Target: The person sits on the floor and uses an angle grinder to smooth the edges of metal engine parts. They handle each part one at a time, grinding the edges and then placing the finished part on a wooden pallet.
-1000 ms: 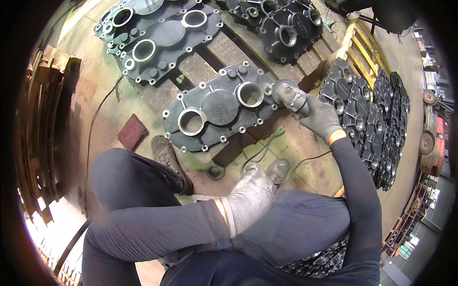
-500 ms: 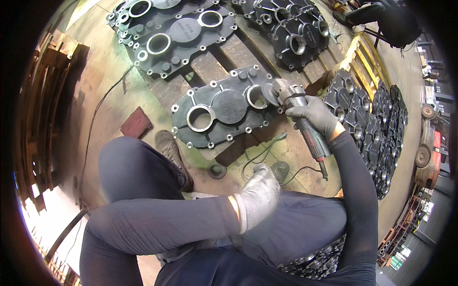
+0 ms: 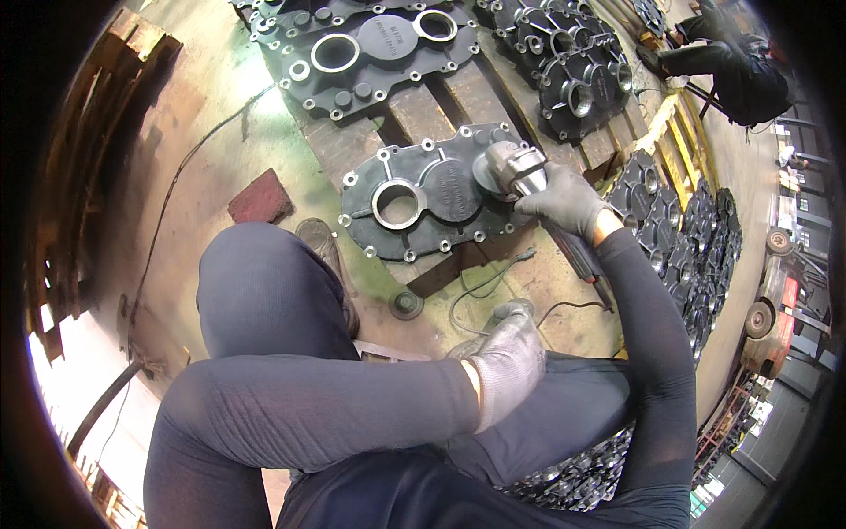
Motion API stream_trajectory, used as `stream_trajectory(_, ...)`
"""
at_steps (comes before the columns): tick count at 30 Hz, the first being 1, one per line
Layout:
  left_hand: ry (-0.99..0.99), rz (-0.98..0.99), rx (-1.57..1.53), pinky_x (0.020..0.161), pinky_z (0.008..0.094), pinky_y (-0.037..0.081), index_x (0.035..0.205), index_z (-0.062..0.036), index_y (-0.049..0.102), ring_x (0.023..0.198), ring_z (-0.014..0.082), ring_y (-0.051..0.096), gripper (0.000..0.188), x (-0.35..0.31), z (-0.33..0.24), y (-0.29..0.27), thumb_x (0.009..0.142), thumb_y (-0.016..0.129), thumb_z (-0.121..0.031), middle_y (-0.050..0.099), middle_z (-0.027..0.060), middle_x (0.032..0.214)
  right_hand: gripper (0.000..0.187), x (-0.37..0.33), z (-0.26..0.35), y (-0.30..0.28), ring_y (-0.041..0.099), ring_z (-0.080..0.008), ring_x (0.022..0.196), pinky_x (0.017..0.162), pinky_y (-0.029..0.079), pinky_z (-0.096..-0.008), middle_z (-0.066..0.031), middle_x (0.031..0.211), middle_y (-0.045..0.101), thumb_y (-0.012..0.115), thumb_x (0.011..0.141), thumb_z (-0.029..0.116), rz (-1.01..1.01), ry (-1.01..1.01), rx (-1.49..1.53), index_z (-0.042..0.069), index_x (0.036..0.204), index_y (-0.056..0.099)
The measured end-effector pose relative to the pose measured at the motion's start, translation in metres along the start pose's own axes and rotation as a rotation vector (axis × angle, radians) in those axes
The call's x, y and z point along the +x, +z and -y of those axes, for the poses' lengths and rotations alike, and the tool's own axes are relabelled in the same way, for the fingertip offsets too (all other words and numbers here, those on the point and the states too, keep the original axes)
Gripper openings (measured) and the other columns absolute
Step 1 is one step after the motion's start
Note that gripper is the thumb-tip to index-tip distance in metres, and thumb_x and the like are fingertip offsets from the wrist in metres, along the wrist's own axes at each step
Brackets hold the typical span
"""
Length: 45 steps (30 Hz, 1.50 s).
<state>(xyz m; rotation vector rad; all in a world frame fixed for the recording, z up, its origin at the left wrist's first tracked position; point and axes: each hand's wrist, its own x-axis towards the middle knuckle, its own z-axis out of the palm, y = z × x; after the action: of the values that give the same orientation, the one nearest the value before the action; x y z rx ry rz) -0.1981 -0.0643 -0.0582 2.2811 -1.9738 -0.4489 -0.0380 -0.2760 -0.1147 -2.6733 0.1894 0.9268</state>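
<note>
Left hand point(image 3: 511, 363): over right thigh point(image 3: 577, 397); grip cannot be told.
Right hand point(image 3: 568, 204): grasps angle grinder point(image 3: 520, 167); nearer black cover point(image 3: 449, 194).
Grinder disc point(image 3: 484, 173): at black cover's 2 o'clock end; contact unclear.
Black cover: 11 o'clock from left hand, 9 o'clock from right; long axis 8-to-2 o'clock.

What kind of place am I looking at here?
Probably a metalworking workshop or factory floor. The person's gloved right hand holds a power grinder over a dark metal casting with a round opening, and many similar castings lie around it.
</note>
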Motion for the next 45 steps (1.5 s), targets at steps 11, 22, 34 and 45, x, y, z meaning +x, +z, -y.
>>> stream_trajectory(11,0.042,-0.024,0.008,0.081,0.0525,0.049,0.1,-0.0114,0.084,0.083,0.0283,0.071,0.021,-0.009,0.002,0.001,0.089,0.068,-0.019,0.077,0.0077,0.088,0.051,-0.053,-0.007,0.022,0.076,-0.0442,0.102,0.092,0.059,-0.052,-0.0249,0.109,0.076,0.079,0.082,0.03,-0.056,-0.181,-0.507,0.002,0.121,0.061)
stream_trajectory(22,0.063,0.147,-0.011,0.082,0.0599,0.049,0.116,-0.01,0.082,0.092,0.0326,0.072,0.029,0.006,-0.01,-0.002,0.095,0.064,-0.019,0.078,0.0115,0.101,0.05,-0.078,-0.078,0.016,0.075,-0.0448,0.104,0.093,0.059,-0.0505,-0.0265,0.11,0.076,0.077,0.083,0.032,-0.132,0.004,-0.429,0.002,0.119,0.061)
stream_trajectory(34,0.061,0.093,0.003,0.076,0.0519,0.047,0.107,-0.0108,0.081,0.086,0.0283,0.071,0.023,0.01,0.0,0.007,0.092,0.067,-0.02,0.075,0.0077,0.093,0.057,-0.005,-0.066,0.002,0.076,-0.0233,0.076,0.07,0.061,-0.0362,-0.017,0.095,0.077,0.089,0.081,0.035,0.009,0.066,0.56,-0.008,0.113,0.071)
stream_trajectory(45,0.024,0.046,0.037,0.069,0.0469,0.046,0.097,-0.0139,0.083,0.074,0.0247,0.069,0.018,-0.015,0.004,-0.006,0.087,0.07,-0.021,0.073,0.0014,0.08,0.057,-0.034,-0.073,0.058,0.077,-0.0244,0.07,0.065,0.066,-0.0335,-0.0141,0.093,0.074,0.088,0.089,0.033,0.025,0.225,1.058,-0.009,0.122,0.067)
